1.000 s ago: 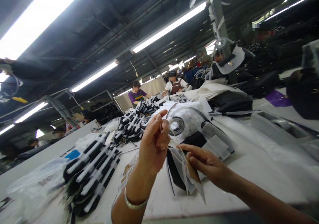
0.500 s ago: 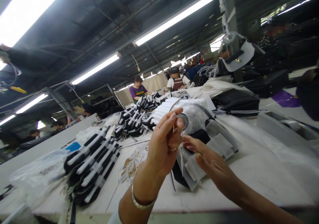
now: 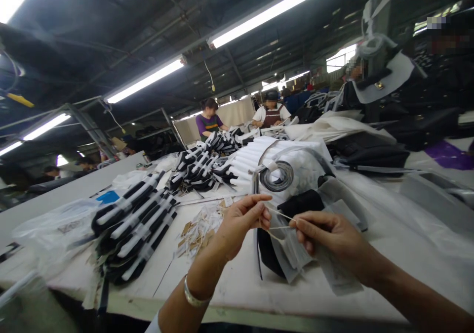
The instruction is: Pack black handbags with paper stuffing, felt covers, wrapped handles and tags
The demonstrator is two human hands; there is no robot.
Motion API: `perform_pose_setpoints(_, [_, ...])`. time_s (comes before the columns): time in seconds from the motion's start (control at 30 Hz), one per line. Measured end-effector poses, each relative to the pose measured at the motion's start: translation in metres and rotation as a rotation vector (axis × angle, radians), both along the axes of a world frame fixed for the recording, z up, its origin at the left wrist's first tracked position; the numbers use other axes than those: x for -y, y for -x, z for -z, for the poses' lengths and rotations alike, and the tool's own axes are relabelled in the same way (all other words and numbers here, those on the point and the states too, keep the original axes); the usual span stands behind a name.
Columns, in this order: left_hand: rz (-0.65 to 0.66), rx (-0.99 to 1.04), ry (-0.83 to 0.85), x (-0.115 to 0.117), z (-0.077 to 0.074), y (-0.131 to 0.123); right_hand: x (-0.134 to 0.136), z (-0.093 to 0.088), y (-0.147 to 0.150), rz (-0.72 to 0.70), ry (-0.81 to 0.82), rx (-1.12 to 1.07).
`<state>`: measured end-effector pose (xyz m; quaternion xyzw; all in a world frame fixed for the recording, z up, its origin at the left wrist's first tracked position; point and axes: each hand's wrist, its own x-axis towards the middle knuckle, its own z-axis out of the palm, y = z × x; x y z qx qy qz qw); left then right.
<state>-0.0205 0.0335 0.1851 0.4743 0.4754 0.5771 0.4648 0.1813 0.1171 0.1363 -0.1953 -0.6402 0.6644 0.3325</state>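
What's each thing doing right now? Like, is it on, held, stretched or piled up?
left hand: pinching one end of the string
right hand: pinching the other end
string: stretched between both hands
ceiling lights: on
coiled strap: rolled up
black-and-white pieces: stacked on the table

Black-and-white striped bundles [image 3: 137,229] fill the lower left, beside a clear plastic bag [image 3: 48,234]. A grey strap coil [image 3: 276,176] sits at centre. A person in a purple top [image 3: 209,123] stands at upper centre.
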Motion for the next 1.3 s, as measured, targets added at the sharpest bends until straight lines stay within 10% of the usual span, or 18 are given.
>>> perform_pose_setpoints(0.23, [-0.266,-0.108,-0.017,-0.032,0.035,0.061,-0.047,-0.013,0.036,0.058,-0.050,0.174])
perform_pose_setpoints(0.63, [0.207,-0.169,0.072,-0.094,0.047,0.088,-0.048,-0.024,0.085,0.124,-0.344,0.351])
perform_pose_setpoints(1.3, [-0.012,-0.039,0.005,-0.058,0.056,0.072,-0.041,-0.018,0.070,-0.009,-0.081,0.273])
